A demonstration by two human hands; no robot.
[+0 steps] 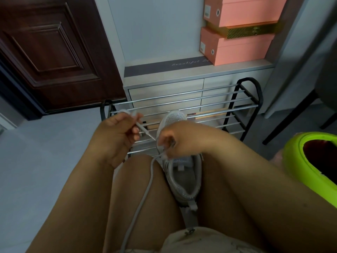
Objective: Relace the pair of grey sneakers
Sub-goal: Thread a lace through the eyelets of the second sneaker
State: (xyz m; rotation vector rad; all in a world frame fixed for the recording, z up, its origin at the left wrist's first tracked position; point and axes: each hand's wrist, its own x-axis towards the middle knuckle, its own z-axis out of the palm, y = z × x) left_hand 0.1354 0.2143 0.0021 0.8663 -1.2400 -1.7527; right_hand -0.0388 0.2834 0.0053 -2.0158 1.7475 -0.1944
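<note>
One grey sneaker (184, 179) lies wedged between my thighs, toe pointing away, its opening facing up. My left hand (116, 132) pinches the tip end of the grey lace (145, 190), with the aglet pointing toward the eyelets. My right hand (175, 137) lies over the front of the sneaker and pinches the upper at the eyelet row. The rest of the lace trails down across my left thigh to my lap. The sneaker's tongue and eyelets are mostly hidden under my right hand. No second sneaker is visible.
A black-framed metal shoe rack (200, 108) stands right in front of my knees. Behind it are a pale cabinet (164, 88) and stacked pink boxes (240, 33). A dark wooden door (51, 52) is at left; a lime green bin (310, 159) is at right.
</note>
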